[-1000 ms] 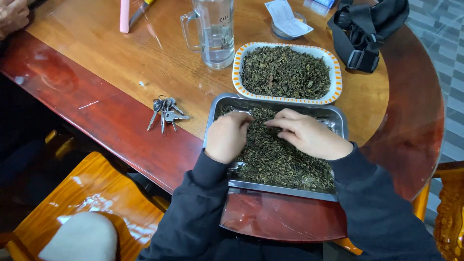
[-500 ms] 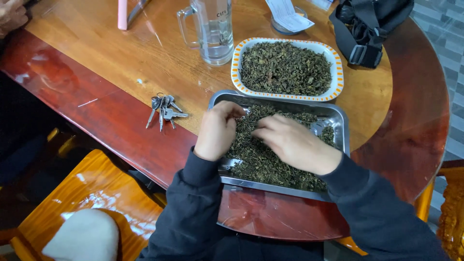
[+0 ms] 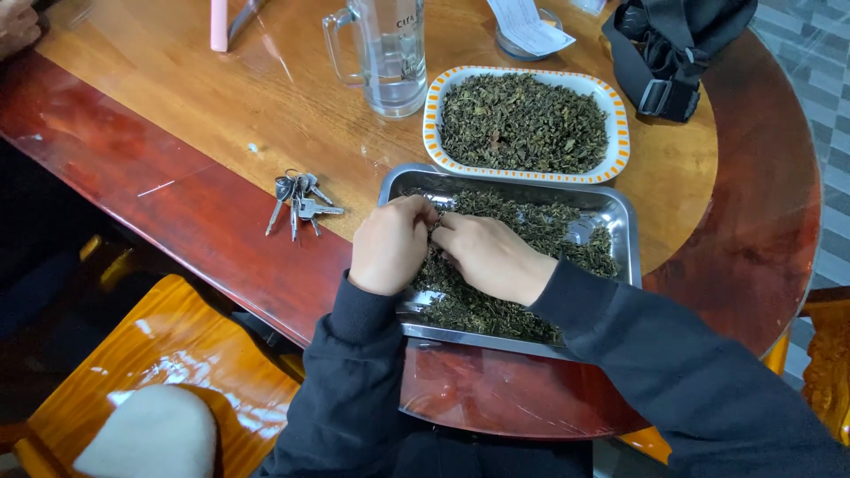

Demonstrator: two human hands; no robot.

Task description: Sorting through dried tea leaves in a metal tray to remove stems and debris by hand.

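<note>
A metal tray [image 3: 620, 212] on the round wooden table holds a loose layer of dried dark green leaves [image 3: 553, 235]. My left hand [image 3: 390, 246] and my right hand [image 3: 491, 257] are both over the tray's left half, fingertips meeting and pinching at the leaves near the far left corner. Behind the tray stands a white oval dish with an orange rim [image 3: 617, 155], heaped with the same kind of dried leaves [image 3: 522, 122]. Both arms wear dark sleeves.
A bunch of keys [image 3: 297, 202] lies left of the tray. A glass mug of water [image 3: 390, 55] stands behind it. A black bag [image 3: 677, 49] is at the far right, a pink object [image 3: 219, 24] and paper slips [image 3: 529, 26] at the back. Another person's hand [image 3: 18, 25] shows top left. Wooden chair [image 3: 168, 354] below.
Both hands have shifted slightly toward the tray's left side, and their fingertips have come together over the leaves. The view has also drifted a little.
</note>
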